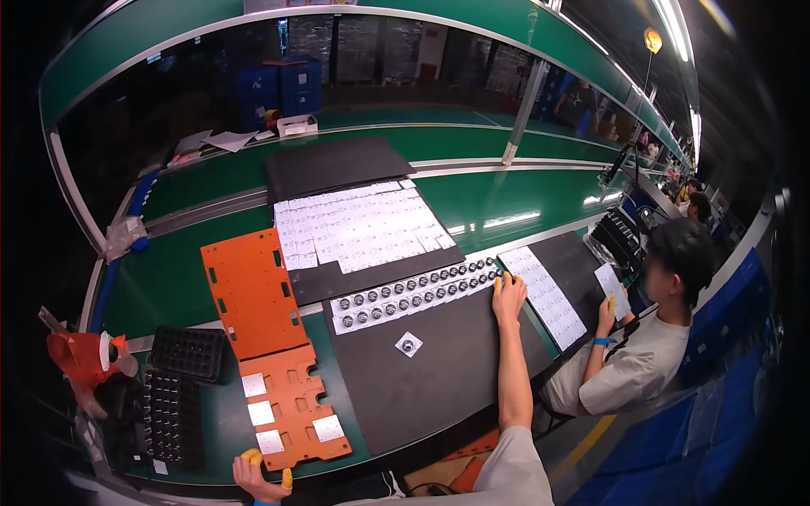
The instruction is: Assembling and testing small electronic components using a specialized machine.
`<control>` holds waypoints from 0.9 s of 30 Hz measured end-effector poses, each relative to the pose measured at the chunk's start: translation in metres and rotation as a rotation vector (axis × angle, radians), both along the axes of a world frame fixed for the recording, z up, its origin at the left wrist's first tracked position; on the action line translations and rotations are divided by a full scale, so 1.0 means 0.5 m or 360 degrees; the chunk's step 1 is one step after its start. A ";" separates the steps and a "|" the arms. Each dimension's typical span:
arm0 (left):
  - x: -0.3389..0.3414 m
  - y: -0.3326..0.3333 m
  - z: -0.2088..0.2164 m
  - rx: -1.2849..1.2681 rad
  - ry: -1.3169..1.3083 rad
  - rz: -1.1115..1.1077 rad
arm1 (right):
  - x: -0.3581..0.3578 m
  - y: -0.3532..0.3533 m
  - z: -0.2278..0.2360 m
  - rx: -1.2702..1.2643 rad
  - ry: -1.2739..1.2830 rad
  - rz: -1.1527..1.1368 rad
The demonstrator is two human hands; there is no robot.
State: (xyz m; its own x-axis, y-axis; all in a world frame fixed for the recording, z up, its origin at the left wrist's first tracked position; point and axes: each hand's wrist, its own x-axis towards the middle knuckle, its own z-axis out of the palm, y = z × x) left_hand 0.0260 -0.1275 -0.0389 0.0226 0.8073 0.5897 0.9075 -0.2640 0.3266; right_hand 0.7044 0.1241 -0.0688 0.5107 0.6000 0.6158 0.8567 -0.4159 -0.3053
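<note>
Many white squares (363, 226) bear faint grey marks, too small to read.

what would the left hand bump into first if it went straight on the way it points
The left hand would probably meet the near edge of the lower orange panel first; depth is unclear, so it may already touch.

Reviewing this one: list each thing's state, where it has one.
Lower orange panel, partly loaded: four silver plates
Upper orange panel, without plates
Lone white plate, topped by a dark part
Plate rows, topped with round dark parts
White plate spread, flat, no round parts
Nearer black tray, holding parts
Left grip, open
Right grip, hold unclear
</note>
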 end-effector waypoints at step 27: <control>-0.003 -0.003 0.000 -0.0025 -0.0004 -0.0024 | -0.015 -0.049 0.034 0.0095 0.0131 -0.0250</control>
